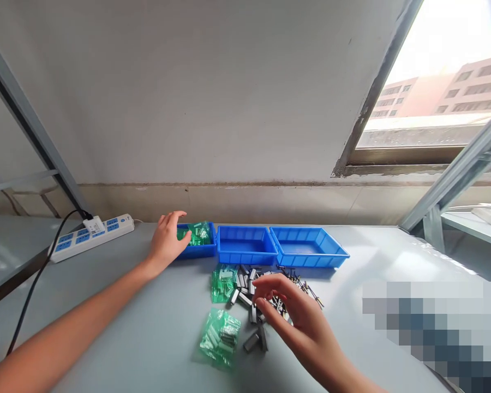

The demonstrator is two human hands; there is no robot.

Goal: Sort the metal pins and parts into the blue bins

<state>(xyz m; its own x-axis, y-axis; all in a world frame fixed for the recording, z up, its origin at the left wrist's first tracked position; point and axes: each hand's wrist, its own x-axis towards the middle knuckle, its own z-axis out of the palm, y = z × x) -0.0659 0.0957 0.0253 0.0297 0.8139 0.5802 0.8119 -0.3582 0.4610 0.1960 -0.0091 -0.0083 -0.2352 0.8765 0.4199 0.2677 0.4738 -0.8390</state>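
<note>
My left hand (169, 240) is at the left end of the left blue bin (196, 252), fingers apart and nothing seen in them. Inside that bin lie green plastic packets (199, 233). Over the pile of small grey metal pieces (245, 298) hovers my right hand (294, 311), its thumb and curved fingers apart with no held thing visible. Part of the pile is hidden behind this hand. Just left of the pile is a green packet (223, 284), and nearer to me another green packet (220, 337) shows pale and dark pieces inside.
Two more blue bins, a middle one (247, 257) and a right one (311, 261), stand in line along the wall. Thin screw-like pieces (316, 297) spread below the right bin. A white power strip (92, 238) with a black cable (35, 281) lies at the left. Pixelation covers the lower right.
</note>
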